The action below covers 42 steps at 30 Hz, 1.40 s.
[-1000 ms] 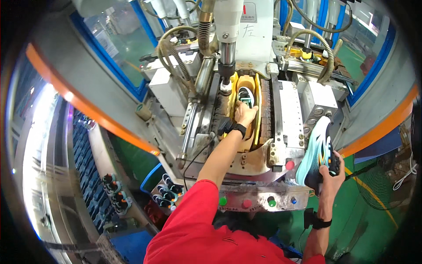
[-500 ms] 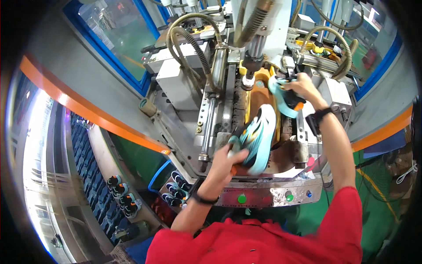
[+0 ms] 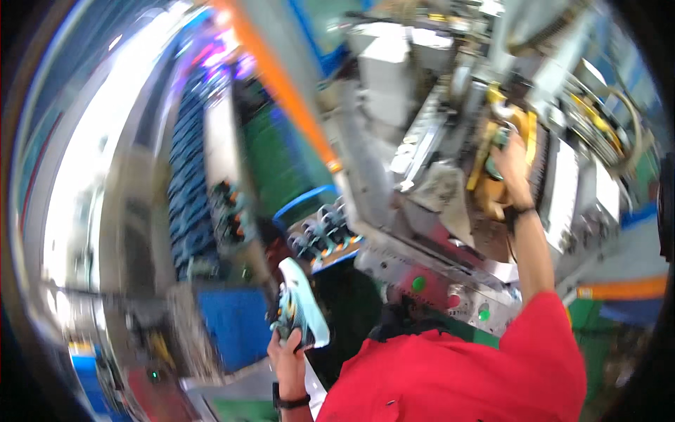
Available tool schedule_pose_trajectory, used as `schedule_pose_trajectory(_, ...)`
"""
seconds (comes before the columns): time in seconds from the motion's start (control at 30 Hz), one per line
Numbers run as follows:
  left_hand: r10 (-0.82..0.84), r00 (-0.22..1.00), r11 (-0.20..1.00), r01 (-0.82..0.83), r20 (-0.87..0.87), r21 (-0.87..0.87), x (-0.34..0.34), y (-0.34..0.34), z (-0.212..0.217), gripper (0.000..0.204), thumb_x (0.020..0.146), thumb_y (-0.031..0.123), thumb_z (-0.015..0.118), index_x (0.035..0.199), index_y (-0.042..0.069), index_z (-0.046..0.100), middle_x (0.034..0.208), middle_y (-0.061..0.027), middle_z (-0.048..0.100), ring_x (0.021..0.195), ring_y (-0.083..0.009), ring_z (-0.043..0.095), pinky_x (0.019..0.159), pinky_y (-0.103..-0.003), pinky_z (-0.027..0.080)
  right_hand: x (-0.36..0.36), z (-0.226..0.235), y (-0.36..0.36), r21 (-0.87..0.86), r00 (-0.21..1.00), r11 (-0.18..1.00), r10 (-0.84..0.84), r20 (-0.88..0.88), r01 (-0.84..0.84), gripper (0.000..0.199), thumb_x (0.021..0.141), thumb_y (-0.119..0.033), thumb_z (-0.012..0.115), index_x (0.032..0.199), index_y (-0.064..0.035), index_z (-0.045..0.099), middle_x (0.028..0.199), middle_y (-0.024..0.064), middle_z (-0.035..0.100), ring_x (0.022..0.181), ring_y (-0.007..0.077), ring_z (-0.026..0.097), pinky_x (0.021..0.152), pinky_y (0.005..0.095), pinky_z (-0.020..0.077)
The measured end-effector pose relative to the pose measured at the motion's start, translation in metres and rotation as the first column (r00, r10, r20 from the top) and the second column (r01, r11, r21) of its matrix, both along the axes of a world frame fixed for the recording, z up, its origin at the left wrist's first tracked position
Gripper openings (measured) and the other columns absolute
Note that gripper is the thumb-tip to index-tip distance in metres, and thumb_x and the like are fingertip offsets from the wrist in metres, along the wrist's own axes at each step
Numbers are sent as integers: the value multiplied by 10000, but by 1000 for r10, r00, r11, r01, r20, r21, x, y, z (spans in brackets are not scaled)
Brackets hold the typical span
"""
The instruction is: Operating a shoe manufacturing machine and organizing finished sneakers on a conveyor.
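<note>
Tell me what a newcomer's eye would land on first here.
First the pale turquoise shoe, held up low in the middle by the left hand. Next the yellow mould on the grey machine at upper right, where the right hand rests on it. The red shirt fills the bottom edge, and an orange rail slants across the top.

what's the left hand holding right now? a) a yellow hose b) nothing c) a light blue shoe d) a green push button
c: the left hand is closed around a light blue shoe, held low and away from the machine, while the right hand reaches up to the yellow mould on it.
</note>
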<state>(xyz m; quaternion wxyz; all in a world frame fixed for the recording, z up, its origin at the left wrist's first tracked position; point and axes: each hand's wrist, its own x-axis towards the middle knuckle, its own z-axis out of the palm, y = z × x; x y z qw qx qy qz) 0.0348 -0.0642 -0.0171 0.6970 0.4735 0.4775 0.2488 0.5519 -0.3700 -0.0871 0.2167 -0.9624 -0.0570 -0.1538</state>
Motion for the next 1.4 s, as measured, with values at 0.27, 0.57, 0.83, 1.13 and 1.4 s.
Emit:
schedule_pose_trajectory(0.27, 363, 929, 881, -369, -75, -297, -129, -41, -121, 336, 780, -8, 727, 1088, -50, 600, 993, -120, 677, 831, -226, 684, 764, -357, 570, -273, -76, 91, 223, 720, 695, 692, 46, -683, 108, 805, -17, 610, 910, -27, 591, 918, 150, 578, 893, 353, 571, 752, 435, 467)
schedule_pose_trajectory(0.57, 756, 619, 610, -784, -212, -114, -280, -46, -214, 253, 758, 21, 749, 954, -76, 621, 860, -152, 677, 693, -257, 675, 650, -386, 571, -275, -191, 103, 75, 584, 585, 811, -35, -808, 129, 814, -75, 615, 937, -44, 590, 927, 151, 549, 906, 364, 554, 752, 450, 457)
schedule_pose_trajectory(0.83, 614, 301, 761, -472, -729, 446, -395, -40, -296, 719, 661, 311, 822, 1174, -15, 437, 1036, -255, 642, 993, -421, 626, 842, -471, 504, -263, -70, 232, 188, 464, 429, 855, 233, -884, 207, 842, -51, 620, 1047, -24, 607, 943, 138, 590, 821, 282, 561, 738, 378, 454)
schedule_pose_trajectory(1.13, 614, 296, 724, -581, -732, 373, -392, -25, -278, 697, 775, 449, 722, 1252, 41, 417, 1096, -278, 620, 992, -441, 624, 821, -497, 498, -505, 254, 521, -248, -295, -173, 712, 637, -953, 308, 836, 45, 648, 1136, -8, 601, 1088, 115, 638, 950, 227, 610, 801, 332, 484)
schedule_pose_trajectory(1.4, 905, 152, 181, -983, -397, 37, -528, 87, -302, 773, 651, 400, 801, 1193, -71, 513, 1102, -276, 638, 1029, -370, 632, 900, -411, 481, -796, 341, 730, -606, -725, -444, 587, 360, -660, 679, 733, -16, 692, 1367, -124, 476, 1361, 135, 524, 1250, 330, 502, 1051, 381, 400)
